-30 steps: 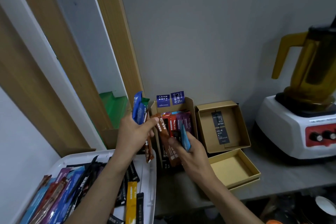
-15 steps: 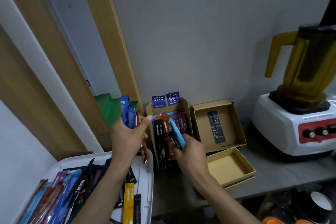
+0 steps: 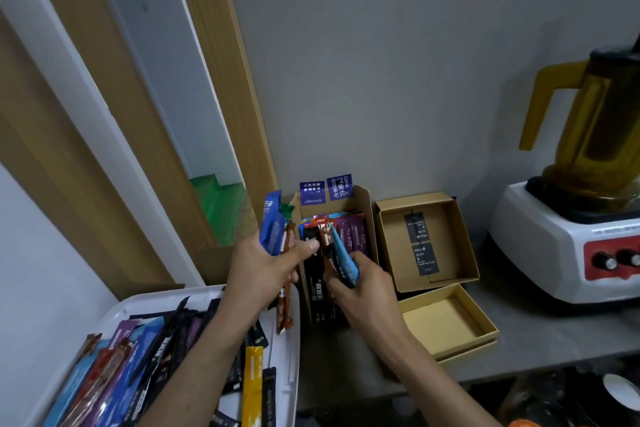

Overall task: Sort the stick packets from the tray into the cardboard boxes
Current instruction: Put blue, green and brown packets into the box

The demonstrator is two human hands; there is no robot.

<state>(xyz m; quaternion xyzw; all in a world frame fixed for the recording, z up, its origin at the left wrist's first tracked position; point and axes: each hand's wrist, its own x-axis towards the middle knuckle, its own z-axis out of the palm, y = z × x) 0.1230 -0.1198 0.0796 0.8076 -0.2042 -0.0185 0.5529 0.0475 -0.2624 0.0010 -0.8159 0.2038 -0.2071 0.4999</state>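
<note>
Left hand (image 3: 266, 267) clasps a fan of stick packets (image 3: 275, 229), blue, green and brown, fingers closed around them above the white tray (image 3: 292, 350). Right hand (image 3: 363, 291) pinches a light-blue packet (image 3: 343, 255) between thumb and fingers at the mouth of the tall cardboard box (image 3: 363, 204), already stocked with upright black, brown and purple sticks. More packets lie in the tray. Two shallow open boxes (image 3: 446, 319) and a blender (image 3: 575, 218) stand on the grey counter (image 3: 554, 333) against a plain wall (image 3: 398, 62).
</note>
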